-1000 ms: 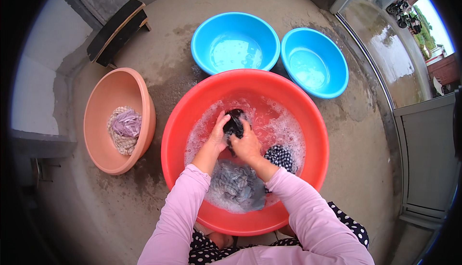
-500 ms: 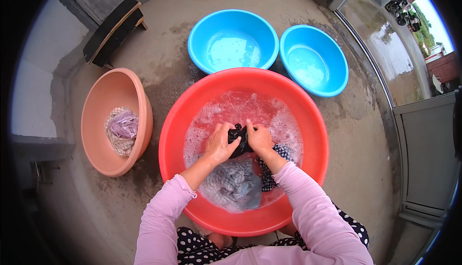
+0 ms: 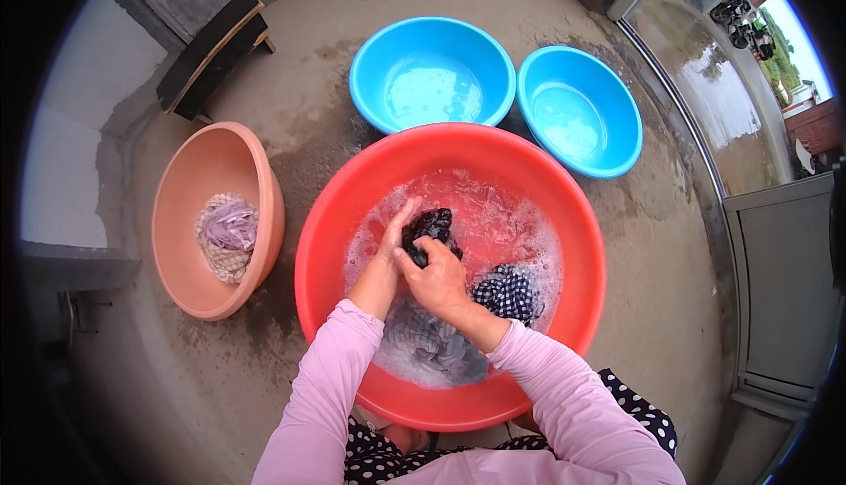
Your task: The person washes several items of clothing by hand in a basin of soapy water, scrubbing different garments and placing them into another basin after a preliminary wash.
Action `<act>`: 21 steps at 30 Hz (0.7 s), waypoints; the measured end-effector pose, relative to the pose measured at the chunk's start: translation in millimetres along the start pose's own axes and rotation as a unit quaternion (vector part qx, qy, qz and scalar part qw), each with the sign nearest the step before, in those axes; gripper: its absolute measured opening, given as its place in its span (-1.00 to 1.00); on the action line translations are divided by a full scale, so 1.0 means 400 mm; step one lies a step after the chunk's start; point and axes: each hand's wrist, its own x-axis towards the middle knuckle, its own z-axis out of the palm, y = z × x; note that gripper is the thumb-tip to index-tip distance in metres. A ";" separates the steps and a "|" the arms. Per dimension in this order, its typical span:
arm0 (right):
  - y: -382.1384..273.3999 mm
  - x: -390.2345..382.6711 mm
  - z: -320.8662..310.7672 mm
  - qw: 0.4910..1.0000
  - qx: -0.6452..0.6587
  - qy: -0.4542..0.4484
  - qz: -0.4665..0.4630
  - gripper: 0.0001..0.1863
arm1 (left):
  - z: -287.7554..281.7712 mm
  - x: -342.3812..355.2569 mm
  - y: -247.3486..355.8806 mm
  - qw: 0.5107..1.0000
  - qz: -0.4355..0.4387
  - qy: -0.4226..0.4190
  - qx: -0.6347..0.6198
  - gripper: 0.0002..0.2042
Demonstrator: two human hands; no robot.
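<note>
Black cloth [image 3: 432, 225] sits bunched mid-frame, inside the red tub [image 3: 322, 238]. The right hand [image 3: 438, 282] curls its fingers onto it; the left hand [image 3: 393, 243] lays straighter fingers alongside, their grip unclear. Good rubbing likely needs a tight fold, kept low above the suds [image 3: 538, 247]. No brand, label or writing is legible.

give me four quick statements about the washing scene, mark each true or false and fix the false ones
1. The left hand and right hand hold a crumpled black cloth. True.
2. The round peach plastic basin holds a lilac cloth. True.
3. The black-and-white checked cloth lies there too. False: it lies in the large round red plastic basin.
4. The person's long fabric sleeves are green. False: they are pink.
</note>
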 end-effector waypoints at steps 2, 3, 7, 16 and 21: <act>-0.019 -0.026 -0.003 0.999 0.037 0.006 -0.039 -0.62 | 0.011 -0.009 -0.029 0.996 0.027 -0.062 0.060 -0.41; -0.026 -0.027 0.003 0.998 0.008 0.036 -0.051 -0.61 | 0.010 -0.025 -0.055 0.996 0.046 -0.068 0.022 -0.47; 0.024 0.050 -0.006 0.994 -0.072 0.040 0.067 -0.57 | 0.021 -0.049 -0.083 0.995 0.002 0.096 0.041 -0.84; 0.244 0.024 -0.028 0.964 -0.230 -0.102 0.084 -0.14 | 0.033 -0.152 -0.002 0.437 0.216 0.092 0.868 -0.35; 0.223 0.096 0.022 0.977 -0.054 -0.012 0.206 -0.33 | -0.067 -0.018 -0.097 0.708 0.278 0.155 0.630 -0.28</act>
